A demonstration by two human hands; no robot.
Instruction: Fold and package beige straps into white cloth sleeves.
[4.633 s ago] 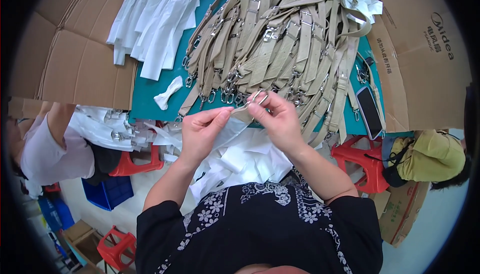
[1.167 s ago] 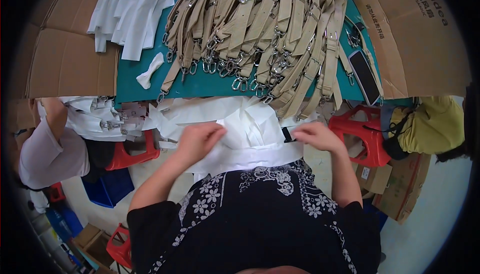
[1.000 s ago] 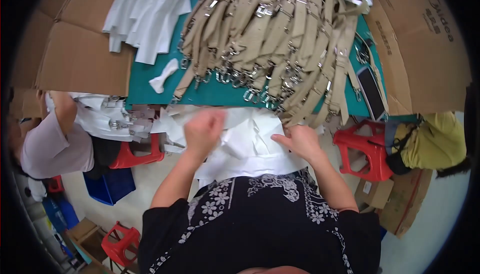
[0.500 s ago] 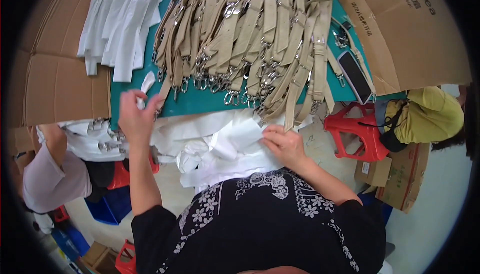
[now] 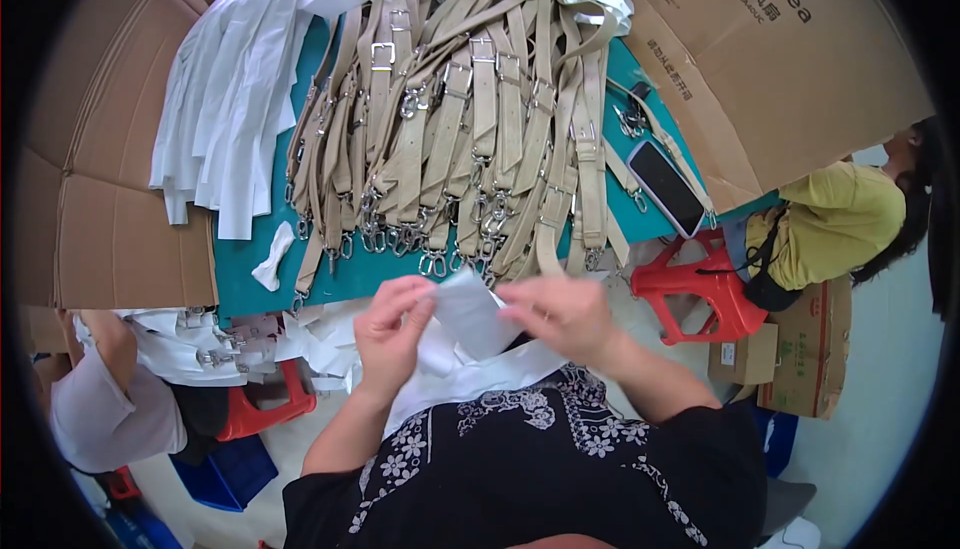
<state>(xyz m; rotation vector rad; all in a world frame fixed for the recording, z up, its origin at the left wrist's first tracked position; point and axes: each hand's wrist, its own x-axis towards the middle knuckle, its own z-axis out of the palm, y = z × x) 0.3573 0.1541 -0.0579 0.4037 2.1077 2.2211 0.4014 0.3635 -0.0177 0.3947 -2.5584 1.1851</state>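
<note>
My left hand [image 5: 390,334] is closed, thumb and fingers pinching the upper left corner of a white sheet [image 5: 472,314] in front of my chest. At the sheet's right side is my right hand [image 5: 570,317], its fingers curled and smeared by motion; whether it grips the edge I cannot tell. Just beyond my hands, a large bundle of beige straps [image 5: 430,164] with silver buckles and clasps hangs toward the table's near edge. A small twisted white piece [image 5: 272,256] lies left of the straps.
Long white strips [image 5: 235,119] cover the far left of the green table [image 5: 250,289]. A phone [image 5: 667,189] rests at the right. Cardboard [image 5: 120,139] flanks both sides. People sit at left and right, a red stool [image 5: 695,289] under the right one. White material [image 5: 330,339] hangs below the table edge.
My left hand has let go of the small white piece, moved right and taken the white sheet. My right hand has moved slightly. More of the table's far side now shows.
</note>
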